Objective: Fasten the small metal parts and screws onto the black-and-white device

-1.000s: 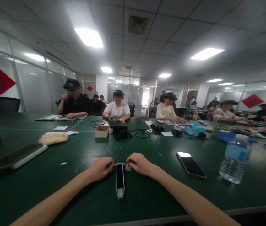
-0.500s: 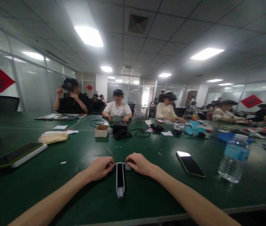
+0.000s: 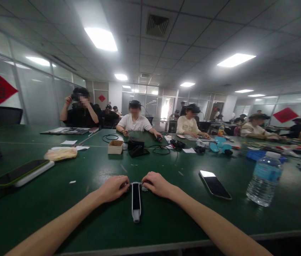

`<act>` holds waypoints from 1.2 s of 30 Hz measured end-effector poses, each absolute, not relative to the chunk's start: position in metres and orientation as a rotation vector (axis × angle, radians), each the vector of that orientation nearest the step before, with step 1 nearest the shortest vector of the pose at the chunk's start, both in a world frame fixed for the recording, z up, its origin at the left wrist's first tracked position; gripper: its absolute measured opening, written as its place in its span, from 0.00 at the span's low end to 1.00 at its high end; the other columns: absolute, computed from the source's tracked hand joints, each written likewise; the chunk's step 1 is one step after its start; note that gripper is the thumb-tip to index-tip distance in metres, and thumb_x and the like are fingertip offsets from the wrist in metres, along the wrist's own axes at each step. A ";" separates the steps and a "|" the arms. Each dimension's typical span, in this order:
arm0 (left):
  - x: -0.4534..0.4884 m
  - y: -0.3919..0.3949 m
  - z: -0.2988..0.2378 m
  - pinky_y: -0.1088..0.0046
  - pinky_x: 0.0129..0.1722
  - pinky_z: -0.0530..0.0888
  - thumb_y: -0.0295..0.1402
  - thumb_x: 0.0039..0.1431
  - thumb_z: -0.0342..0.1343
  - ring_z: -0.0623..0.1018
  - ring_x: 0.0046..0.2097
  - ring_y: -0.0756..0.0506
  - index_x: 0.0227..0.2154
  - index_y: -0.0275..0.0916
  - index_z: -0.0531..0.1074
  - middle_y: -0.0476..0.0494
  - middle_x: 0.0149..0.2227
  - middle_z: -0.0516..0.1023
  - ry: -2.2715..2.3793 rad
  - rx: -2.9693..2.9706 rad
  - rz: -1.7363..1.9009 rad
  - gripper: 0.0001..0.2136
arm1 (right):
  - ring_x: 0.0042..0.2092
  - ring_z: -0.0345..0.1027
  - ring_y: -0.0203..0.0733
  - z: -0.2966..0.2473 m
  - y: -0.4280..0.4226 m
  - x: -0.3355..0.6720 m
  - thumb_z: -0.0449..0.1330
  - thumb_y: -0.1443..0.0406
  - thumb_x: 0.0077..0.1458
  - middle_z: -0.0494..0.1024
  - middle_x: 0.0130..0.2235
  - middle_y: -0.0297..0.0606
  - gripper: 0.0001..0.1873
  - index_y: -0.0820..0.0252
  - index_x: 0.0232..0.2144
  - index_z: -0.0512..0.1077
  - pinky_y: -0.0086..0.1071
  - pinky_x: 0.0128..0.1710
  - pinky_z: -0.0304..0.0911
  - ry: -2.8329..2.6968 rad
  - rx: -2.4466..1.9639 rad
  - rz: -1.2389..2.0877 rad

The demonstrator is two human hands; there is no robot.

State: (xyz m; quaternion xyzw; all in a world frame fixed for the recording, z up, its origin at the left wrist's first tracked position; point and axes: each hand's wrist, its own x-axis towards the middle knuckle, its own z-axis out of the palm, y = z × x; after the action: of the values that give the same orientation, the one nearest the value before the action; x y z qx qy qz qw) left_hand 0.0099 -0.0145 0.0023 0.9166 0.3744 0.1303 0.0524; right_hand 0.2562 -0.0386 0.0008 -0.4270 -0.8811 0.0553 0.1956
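Dead centre, near edge: left hand [image 3: 113, 188] and right hand [image 3: 157, 184] pinched on far tip of slim black-and-white device [image 3: 135, 202], long axis near-to-far, neither closer.

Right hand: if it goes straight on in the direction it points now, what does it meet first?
The right hand points left, toward the far end of the slim black-and-white device; it would meet that end first, and is probably touching it now. Just behind it is the left hand.
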 end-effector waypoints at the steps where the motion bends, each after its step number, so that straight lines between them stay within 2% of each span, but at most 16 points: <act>1: 0.010 -0.015 0.003 0.72 0.33 0.65 0.36 0.63 0.46 0.74 0.33 0.45 0.36 0.40 0.70 0.45 0.32 0.75 1.143 2.784 0.394 0.10 | 0.43 0.68 0.42 0.001 -0.039 0.256 0.56 0.67 0.60 0.77 0.41 0.43 0.10 0.64 0.41 0.75 0.34 0.44 0.64 -2.469 -1.201 0.165; 8: 0.010 -0.014 0.002 0.73 0.33 0.66 0.36 0.63 0.46 0.74 0.33 0.45 0.37 0.40 0.71 0.46 0.32 0.75 1.141 2.774 0.394 0.10 | 0.42 0.68 0.42 0.002 -0.041 0.254 0.57 0.66 0.60 0.76 0.39 0.43 0.09 0.64 0.41 0.75 0.33 0.43 0.64 -2.441 -1.204 0.213; 21: 0.009 -0.015 0.001 0.73 0.32 0.66 0.36 0.62 0.46 0.74 0.34 0.45 0.37 0.40 0.71 0.45 0.33 0.75 1.139 2.753 0.396 0.10 | 0.42 0.68 0.43 -0.004 -0.036 0.253 0.53 0.65 0.63 0.76 0.39 0.43 0.10 0.64 0.39 0.74 0.33 0.44 0.63 -2.455 -1.239 0.199; 36: 0.010 -0.015 0.002 0.71 0.33 0.65 0.35 0.63 0.45 0.74 0.33 0.46 0.36 0.39 0.70 0.46 0.32 0.76 1.129 2.801 0.399 0.10 | 0.39 0.68 0.41 0.003 -0.039 0.254 0.61 0.65 0.58 0.76 0.38 0.40 0.07 0.63 0.38 0.73 0.32 0.40 0.63 -2.373 -1.281 0.297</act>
State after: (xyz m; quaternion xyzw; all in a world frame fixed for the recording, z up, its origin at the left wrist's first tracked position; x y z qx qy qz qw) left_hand 0.0095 -0.0148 0.0016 0.9185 0.3701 0.1309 0.0479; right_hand 0.2544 -0.0391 0.0026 -0.4614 -0.8547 0.1070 0.2126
